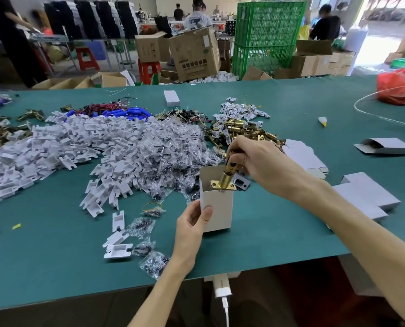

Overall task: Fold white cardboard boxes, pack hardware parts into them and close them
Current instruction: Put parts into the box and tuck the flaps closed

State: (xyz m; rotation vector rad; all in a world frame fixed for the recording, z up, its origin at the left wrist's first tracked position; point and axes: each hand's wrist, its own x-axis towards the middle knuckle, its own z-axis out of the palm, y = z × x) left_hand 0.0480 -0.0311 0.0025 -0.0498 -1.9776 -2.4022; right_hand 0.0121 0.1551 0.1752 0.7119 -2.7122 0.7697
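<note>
Mid-pack: my left hand (192, 223) grips the folded, open-topped white box (220, 208) upright on the near table (55, 256) while my right hand (255, 161) pinches a brass latch (227, 178) at its mouth, leaving insertion, closing and the flat blanks (366, 197) at right, as I judge.

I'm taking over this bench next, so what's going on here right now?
A person is packing a box. The left hand holds an upright white box with its top open, just above the green table. The right hand grips a brass latch and has its plate end at the box's mouth, most of it above the rim. A pile of brass latches lies behind and flat box blanks lie to the right.
</note>
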